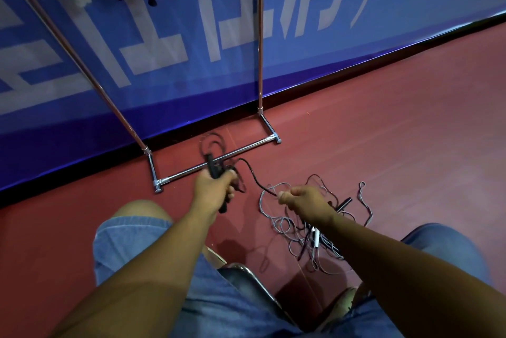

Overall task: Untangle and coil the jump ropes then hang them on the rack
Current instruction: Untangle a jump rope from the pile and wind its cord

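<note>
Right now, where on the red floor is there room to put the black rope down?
The widest bare patch of red floor lies between the blue banner wall and the grey tangled rope pile, right of the chrome rack base. It is crowded under the right hand, and beside the left hand the black rope crosses that base.

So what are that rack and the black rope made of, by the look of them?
The rack looks like metal tubing: shiny chrome base bars with glints, coppery uprights. The black rope looks like matte cord, braided or rubbery; too blurred to say which.
</note>
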Motion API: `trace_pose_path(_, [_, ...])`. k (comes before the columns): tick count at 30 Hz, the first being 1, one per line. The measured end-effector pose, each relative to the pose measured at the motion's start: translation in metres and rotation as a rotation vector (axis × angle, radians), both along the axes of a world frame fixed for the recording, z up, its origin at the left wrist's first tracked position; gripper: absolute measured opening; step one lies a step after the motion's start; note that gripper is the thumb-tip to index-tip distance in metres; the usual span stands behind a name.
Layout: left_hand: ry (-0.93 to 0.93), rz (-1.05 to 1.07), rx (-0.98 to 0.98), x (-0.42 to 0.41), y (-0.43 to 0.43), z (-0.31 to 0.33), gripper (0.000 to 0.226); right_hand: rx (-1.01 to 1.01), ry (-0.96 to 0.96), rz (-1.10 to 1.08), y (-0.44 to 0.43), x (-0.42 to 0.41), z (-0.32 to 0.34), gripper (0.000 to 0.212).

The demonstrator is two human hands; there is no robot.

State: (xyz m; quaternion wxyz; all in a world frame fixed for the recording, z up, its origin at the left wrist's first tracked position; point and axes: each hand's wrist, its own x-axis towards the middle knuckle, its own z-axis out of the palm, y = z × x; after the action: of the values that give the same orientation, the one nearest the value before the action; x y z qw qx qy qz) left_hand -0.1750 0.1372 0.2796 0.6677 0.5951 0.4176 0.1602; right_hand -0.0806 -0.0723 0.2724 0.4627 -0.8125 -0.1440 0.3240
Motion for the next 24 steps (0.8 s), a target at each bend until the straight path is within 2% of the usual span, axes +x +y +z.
trace_pose_path(3, [0.037,-0.25,0.03,-0.004,-0.022,0.002,0.009,0.063,0.013,0.073,0.009,-0.009,0.006,0.035])
trace_pose_path(10, [0.034,-0.369,-0.034,-0.013,-0.039,0.007,0.017,0.164,0.14,0.06,0.016,-0.012,0.013,0.038])
trace_pose_path(13, [0.058,-0.46,-0.03,-0.014,-0.04,0.01,0.01,0.171,0.147,0.074,0.015,-0.009,0.016,0.032])
trace_pose_path(16, [0.082,-0.55,0.01,-0.011,-0.041,0.01,0.015,0.152,0.133,0.068,0.016,-0.007,0.016,0.035])
trace_pose_path(21, [0.111,-0.583,0.14,-0.01,-0.04,0.008,0.017,0.118,0.074,0.105,0.011,-0.01,0.014,0.041])
trace_pose_path(24, [0.094,-0.444,0.242,-0.004,-0.035,0.005,0.02,0.13,0.078,0.058,0.009,-0.008,0.01,0.041])
